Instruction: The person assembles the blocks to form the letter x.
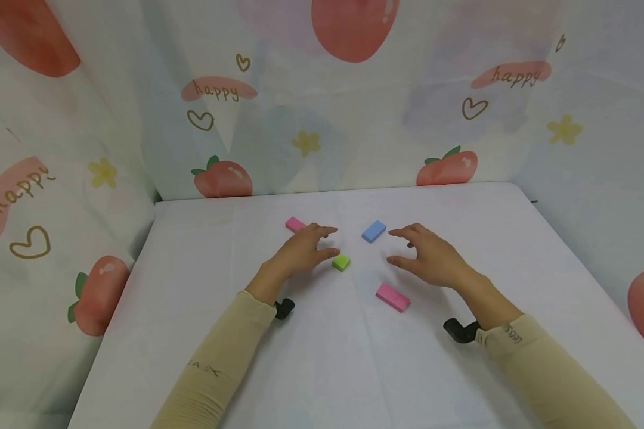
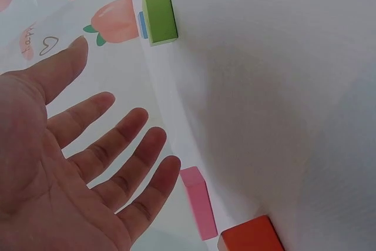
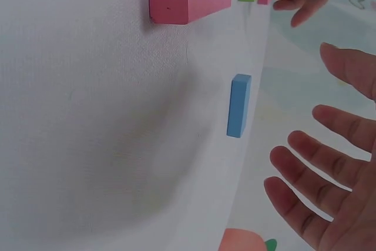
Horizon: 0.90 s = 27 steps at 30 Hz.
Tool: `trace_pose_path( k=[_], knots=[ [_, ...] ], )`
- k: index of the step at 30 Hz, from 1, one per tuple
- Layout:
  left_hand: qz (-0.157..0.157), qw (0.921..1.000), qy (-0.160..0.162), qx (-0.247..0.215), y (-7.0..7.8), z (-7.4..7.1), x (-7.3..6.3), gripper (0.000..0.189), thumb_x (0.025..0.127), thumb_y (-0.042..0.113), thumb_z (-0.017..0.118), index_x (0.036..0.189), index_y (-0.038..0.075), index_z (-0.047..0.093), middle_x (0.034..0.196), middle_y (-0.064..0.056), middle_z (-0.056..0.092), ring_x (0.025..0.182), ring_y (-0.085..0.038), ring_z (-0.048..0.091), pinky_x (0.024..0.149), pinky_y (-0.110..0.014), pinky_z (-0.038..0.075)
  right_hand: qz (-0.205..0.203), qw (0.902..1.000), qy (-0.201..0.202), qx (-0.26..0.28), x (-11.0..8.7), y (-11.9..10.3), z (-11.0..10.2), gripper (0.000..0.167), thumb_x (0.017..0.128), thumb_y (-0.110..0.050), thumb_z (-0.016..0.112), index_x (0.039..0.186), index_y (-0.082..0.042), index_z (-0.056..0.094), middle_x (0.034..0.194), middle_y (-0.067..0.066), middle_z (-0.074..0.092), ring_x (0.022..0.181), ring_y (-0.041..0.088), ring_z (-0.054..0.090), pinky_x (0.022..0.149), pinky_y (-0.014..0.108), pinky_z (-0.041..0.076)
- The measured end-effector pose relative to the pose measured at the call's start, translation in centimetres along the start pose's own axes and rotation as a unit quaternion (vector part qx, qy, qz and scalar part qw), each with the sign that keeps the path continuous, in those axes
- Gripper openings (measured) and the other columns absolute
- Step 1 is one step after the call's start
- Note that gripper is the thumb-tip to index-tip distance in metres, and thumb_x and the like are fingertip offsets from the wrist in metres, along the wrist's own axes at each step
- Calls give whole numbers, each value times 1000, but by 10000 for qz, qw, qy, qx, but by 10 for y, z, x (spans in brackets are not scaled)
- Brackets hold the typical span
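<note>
My left hand [image 1: 302,248] hovers over the table with fingers spread and nothing in them; its thumb is nearest a small green block [image 1: 341,262]. Partly behind that hand lies a pink block [image 1: 295,224]. In the left wrist view a red-orange block [image 2: 251,236] shows at the bottom edge; the hand hides it in the head view. My right hand [image 1: 434,255], also spread and holding nothing, is above the table to the right of a blue block [image 1: 374,231]. Nearer to me lies a second pink block [image 1: 392,297], large at the top of the right wrist view.
A white cloth covers the table [image 1: 333,369]. Behind it hangs a curtain [image 1: 365,125] printed with fruit, hearts and flowers, which also runs along the left and right sides. Dark wrist-camera mounts [image 1: 460,330] stick out below both sleeves.
</note>
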<state>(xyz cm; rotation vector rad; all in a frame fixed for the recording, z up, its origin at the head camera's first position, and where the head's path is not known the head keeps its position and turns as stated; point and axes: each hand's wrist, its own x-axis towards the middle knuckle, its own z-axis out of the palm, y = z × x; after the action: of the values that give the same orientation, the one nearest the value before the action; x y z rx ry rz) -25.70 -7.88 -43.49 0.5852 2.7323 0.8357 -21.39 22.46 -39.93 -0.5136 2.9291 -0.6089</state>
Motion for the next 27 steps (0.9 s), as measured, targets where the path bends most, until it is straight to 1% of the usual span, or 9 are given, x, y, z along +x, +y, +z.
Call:
trace_pose_path(
  k=[5, 9, 16, 22, 27],
  knots=[
    [-11, 10000, -71, -27, 0, 0, 0, 61, 100, 45, 67, 155, 26, 48, 143, -5, 57, 130, -24, 58, 109, -48, 48, 70, 10000, -44, 46, -2, -1, 1, 64, 95, -39, 74, 150, -14, 53, 142, 17, 56, 117, 35, 62, 86, 49, 57],
    [-48, 9998, -136, -118, 1, 1, 0, 60, 100, 43, 68, 154, 25, 50, 138, -5, 59, 123, -23, 60, 104, -45, 51, 73, 9999, -78, 89, -4, -2, 1, 63, 95, -38, 75, 149, -13, 54, 138, 17, 58, 112, 33, 62, 82, 45, 57],
    [-71, 9997, -246, -40, 3, 4, 1, 58, 101, 41, 67, 154, 27, 50, 130, -3, 61, 114, -19, 58, 95, -38, 51, -9, 9998, -178, 98, -8, -4, 2, 62, 95, -38, 74, 148, -13, 55, 129, 15, 62, 103, 28, 61, 76, 34, 51],
    [-138, 9992, -311, -193, 5, 5, 1, 56, 101, 36, 68, 153, 27, 51, 127, -3, 61, 105, -19, 58, 89, -34, 51, -60, 9995, -196, 223, -11, -3, 5, 57, 93, -36, 76, 142, -11, 59, 119, 11, 64, 92, 21, 59, 72, 32, 48],
    [-46, 9992, -346, -191, 5, 7, 1, 54, 101, 32, 69, 152, 23, 53, 124, -3, 63, 98, -18, 59, 85, -32, 51, -53, 9993, -272, 254, -13, -2, 9, 55, 92, -35, 77, 137, -9, 62, 114, 9, 64, 86, 16, 57, 71, 31, 47]
  ],
)
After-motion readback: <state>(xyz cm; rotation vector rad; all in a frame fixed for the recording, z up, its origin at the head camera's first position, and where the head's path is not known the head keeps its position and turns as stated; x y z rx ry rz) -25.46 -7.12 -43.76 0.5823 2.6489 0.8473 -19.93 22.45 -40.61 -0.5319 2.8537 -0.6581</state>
